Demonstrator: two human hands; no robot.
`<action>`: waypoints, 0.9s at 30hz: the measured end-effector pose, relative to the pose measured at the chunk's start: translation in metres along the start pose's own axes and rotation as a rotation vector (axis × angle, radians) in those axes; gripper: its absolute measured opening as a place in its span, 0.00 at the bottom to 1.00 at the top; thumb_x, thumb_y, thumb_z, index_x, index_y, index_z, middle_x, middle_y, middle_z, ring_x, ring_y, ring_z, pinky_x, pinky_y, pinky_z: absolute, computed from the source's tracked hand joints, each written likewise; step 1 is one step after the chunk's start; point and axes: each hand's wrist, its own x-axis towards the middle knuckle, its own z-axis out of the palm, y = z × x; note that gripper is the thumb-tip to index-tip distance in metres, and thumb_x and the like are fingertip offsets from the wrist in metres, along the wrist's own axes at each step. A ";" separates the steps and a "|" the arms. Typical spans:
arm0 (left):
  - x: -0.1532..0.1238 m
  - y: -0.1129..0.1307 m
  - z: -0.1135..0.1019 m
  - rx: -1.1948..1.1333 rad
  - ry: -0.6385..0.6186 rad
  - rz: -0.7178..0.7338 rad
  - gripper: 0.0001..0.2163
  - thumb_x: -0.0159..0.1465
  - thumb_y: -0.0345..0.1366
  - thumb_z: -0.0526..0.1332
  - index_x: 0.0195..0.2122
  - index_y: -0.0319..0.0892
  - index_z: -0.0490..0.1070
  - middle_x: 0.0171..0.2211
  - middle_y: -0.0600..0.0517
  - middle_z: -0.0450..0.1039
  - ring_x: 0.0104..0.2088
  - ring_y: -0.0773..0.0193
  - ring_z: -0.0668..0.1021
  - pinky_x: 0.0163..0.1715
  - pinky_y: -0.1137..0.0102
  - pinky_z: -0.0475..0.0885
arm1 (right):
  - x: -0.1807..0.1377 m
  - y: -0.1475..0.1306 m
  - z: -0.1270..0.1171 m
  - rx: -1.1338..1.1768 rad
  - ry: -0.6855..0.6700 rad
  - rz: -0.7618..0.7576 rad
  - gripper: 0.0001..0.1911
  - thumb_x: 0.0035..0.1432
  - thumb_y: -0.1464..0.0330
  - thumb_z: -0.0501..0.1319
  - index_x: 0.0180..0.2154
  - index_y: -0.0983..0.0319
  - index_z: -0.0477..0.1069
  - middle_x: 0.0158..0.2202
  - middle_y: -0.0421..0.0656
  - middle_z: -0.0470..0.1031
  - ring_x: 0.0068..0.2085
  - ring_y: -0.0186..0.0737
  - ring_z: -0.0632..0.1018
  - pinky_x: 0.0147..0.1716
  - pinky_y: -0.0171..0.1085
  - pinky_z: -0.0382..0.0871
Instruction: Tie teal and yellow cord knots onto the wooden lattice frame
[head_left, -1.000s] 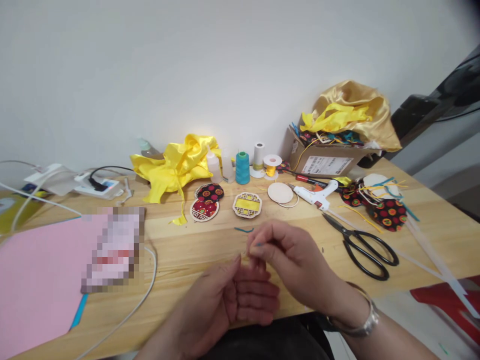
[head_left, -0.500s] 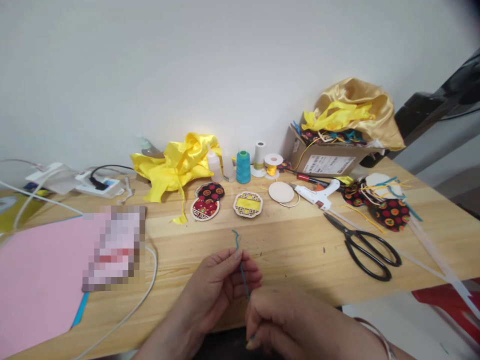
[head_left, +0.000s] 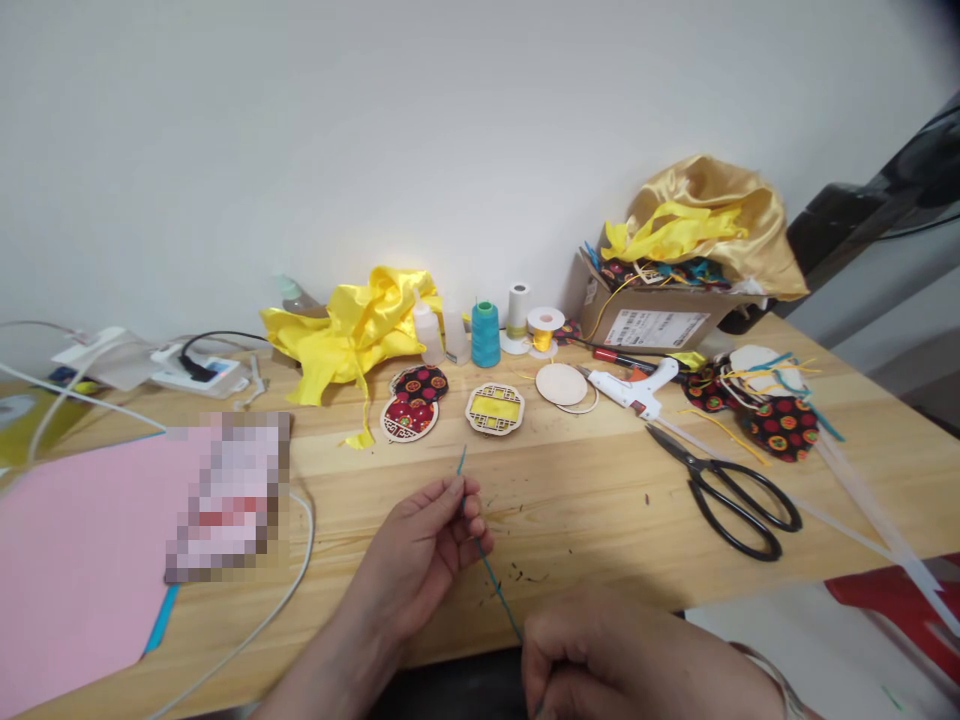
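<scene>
Drawn tighter than half a second ago, the teal cord [head_left: 491, 575] now runs in a straight slant between the two hands, its far tip no longer curled, while the right hand [head_left: 630, 665] has slid farther toward the near right edge. Left hand [head_left: 420, 555] hovers over the near edge of the wooden table [head_left: 600, 510], thumb and fingertips pinched shut on the cord, a short end poking out toward the far side. Right hand is curled closed around the cord's near end at the bottom of the view. Beyond them lie a yellow lattice disc [head_left: 495, 409], two red patterned discs [head_left: 411, 405], a teal thread spool [head_left: 485, 335] and crumpled yellow satin [head_left: 352, 335]. Black scissors [head_left: 731, 490] and a white glue gun [head_left: 634, 390] rest at right; pink paper [head_left: 75, 555] covers the near left.
</scene>
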 end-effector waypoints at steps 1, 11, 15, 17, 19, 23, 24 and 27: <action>0.000 0.000 0.000 0.000 0.001 0.007 0.02 0.57 0.29 0.62 0.30 0.35 0.71 0.21 0.55 0.68 0.21 0.72 0.71 0.25 0.73 0.73 | 0.000 0.002 0.002 -0.011 0.010 0.014 0.07 0.51 0.75 0.59 0.31 0.61 0.74 0.28 0.37 0.76 0.30 0.29 0.74 0.28 0.24 0.62; -0.002 -0.004 0.004 0.031 0.025 0.048 0.07 0.55 0.34 0.64 0.28 0.34 0.70 0.16 0.60 0.56 0.15 0.78 0.55 0.14 0.80 0.50 | -0.003 0.016 -0.018 -0.034 0.185 0.107 0.07 0.54 0.66 0.59 0.35 0.58 0.74 0.25 0.36 0.73 0.25 0.30 0.69 0.24 0.29 0.59; -0.004 -0.005 0.006 0.110 0.057 0.098 0.09 0.53 0.37 0.65 0.27 0.35 0.70 0.15 0.61 0.55 0.15 0.78 0.53 0.15 0.80 0.48 | 0.014 0.015 -0.040 -0.046 0.661 0.089 0.13 0.56 0.63 0.57 0.41 0.61 0.72 0.31 0.41 0.73 0.28 0.33 0.69 0.28 0.33 0.60; -0.006 -0.006 0.007 0.153 0.067 0.125 0.10 0.53 0.39 0.65 0.27 0.36 0.70 0.14 0.61 0.55 0.15 0.77 0.54 0.15 0.79 0.49 | 0.027 0.011 -0.046 0.033 0.610 0.039 0.13 0.56 0.61 0.56 0.35 0.62 0.74 0.26 0.39 0.70 0.26 0.31 0.66 0.25 0.32 0.58; -0.007 -0.008 0.008 0.195 0.071 0.154 0.11 0.53 0.40 0.64 0.28 0.36 0.71 0.14 0.61 0.55 0.15 0.77 0.54 0.15 0.79 0.49 | 0.040 0.007 -0.047 0.172 0.443 0.014 0.16 0.57 0.59 0.54 0.30 0.63 0.73 0.19 0.36 0.61 0.21 0.29 0.60 0.20 0.31 0.53; -0.009 -0.012 0.009 0.294 0.080 0.179 0.12 0.52 0.42 0.64 0.25 0.37 0.70 0.14 0.61 0.55 0.15 0.76 0.55 0.14 0.79 0.50 | 0.061 0.001 -0.043 0.436 0.280 0.028 0.18 0.54 0.55 0.56 0.27 0.64 0.71 0.18 0.34 0.55 0.20 0.26 0.56 0.17 0.29 0.47; -0.009 -0.013 0.009 0.315 0.081 0.179 0.12 0.52 0.42 0.64 0.24 0.37 0.70 0.13 0.61 0.55 0.15 0.76 0.55 0.14 0.78 0.50 | 0.066 0.000 -0.042 0.490 0.270 0.027 0.17 0.52 0.55 0.58 0.27 0.64 0.71 0.18 0.34 0.57 0.20 0.26 0.57 0.18 0.28 0.48; -0.008 -0.015 0.010 0.343 0.094 0.163 0.12 0.51 0.42 0.65 0.24 0.38 0.70 0.12 0.61 0.56 0.14 0.75 0.55 0.13 0.78 0.50 | 0.079 0.002 -0.041 0.584 0.300 0.033 0.14 0.48 0.59 0.63 0.26 0.65 0.71 0.20 0.35 0.63 0.21 0.26 0.60 0.18 0.28 0.50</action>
